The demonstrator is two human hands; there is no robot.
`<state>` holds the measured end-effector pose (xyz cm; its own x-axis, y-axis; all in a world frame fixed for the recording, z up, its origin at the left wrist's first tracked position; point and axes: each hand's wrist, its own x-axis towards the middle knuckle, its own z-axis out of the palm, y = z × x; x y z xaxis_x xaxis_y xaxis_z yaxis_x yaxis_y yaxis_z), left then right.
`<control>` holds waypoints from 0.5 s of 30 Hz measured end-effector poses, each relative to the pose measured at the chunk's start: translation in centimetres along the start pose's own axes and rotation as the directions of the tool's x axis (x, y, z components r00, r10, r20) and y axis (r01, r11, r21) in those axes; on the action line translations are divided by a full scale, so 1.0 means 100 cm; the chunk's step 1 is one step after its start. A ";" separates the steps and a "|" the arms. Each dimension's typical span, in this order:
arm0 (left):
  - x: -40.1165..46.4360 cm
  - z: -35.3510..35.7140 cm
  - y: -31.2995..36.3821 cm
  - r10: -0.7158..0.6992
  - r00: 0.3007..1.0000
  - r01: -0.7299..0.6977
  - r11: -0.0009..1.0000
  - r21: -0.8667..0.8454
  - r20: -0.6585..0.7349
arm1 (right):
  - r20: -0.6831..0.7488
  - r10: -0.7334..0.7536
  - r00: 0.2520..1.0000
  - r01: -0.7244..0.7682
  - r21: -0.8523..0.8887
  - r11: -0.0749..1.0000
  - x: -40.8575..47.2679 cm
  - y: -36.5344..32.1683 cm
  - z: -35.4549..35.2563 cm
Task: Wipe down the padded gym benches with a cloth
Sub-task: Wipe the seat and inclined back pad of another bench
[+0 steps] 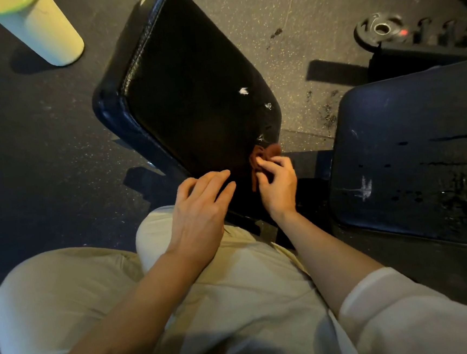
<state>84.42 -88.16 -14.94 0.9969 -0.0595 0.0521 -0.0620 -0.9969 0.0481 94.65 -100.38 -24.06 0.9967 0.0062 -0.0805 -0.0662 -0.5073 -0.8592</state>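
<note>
A black padded bench seat fills the middle of the head view, with small white tears in the vinyl near its right edge. At its near right corner my right hand pinches a bunched brown cloth with curled fingers. My left hand lies beside it on the seat's near edge, fingers extended and touching the pad. A second dark blue pad stands to the right, its surface scuffed and cracked.
A pale yellow-green cylinder stands on the speckled rubber floor at the far left. Weight plates on a rack sit at the far right. My knees in beige trousers fill the near foreground.
</note>
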 end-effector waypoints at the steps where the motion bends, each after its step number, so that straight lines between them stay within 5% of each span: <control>1: 0.001 0.000 0.000 0.003 1.000 -0.003 1.000 0.000 0.003 | -0.010 0.097 0.995 -0.097 0.026 0.995 0.002 0.001 -0.002; 3: 0.004 -0.002 0.000 0.011 1.000 -0.011 1.000 -0.005 -0.007 | -0.046 0.113 0.993 -0.110 0.070 0.992 0.002 -0.010 -0.005; 8: 0.009 -0.003 -0.002 0.013 0.999 -0.013 1.000 -0.002 -0.039 | -0.033 -0.282 0.959 0.284 0.134 0.949 -0.012 -0.038 -0.001; 15: 0.015 0.000 0.003 -0.014 1.000 0.013 1.000 0.018 0.017 | -0.020 0.129 0.991 -0.128 0.036 0.991 0.014 -0.011 -0.001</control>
<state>85.85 -88.54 -14.85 0.9983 -0.0469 0.0342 -0.0480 -0.9984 0.0307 96.15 -99.94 -23.17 0.9805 -0.0769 -0.1806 -0.1953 -0.4722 -0.8596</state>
